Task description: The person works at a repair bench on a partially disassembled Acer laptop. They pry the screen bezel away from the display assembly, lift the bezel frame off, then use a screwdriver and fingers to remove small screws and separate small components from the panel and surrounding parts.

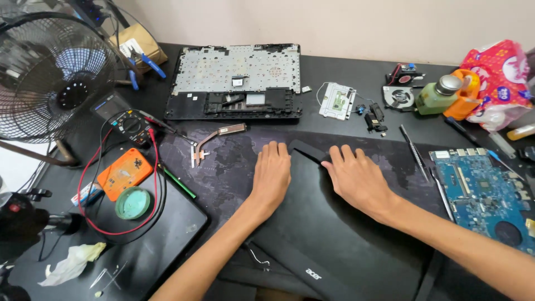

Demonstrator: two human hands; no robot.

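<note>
A black laptop lid (pixel 323 223) lies face down on the dark desk mat in front of me. My left hand (pixel 271 174) rests flat on its far left part, fingers together. Over the lid's far edge my right hand (pixel 356 177) lies flat, fingertips near the raised corner (pixel 305 149). Neither hand grips anything. Beyond the hands sits an upturned laptop keyboard frame (pixel 237 81).
A blue motherboard (pixel 485 192) lies at the right, tweezers (pixel 413 150) beside it. A copper heat pipe (pixel 214 139), multimeter (pixel 129 124), orange case (pixel 125 173), green tin (pixel 133 203) and another black laptop (pixel 139 251) sit left. A fan (pixel 50 78) stands far left. Small parts, a cooling fan (pixel 398 96) and a bottle (pixel 440 93) sit at the back right.
</note>
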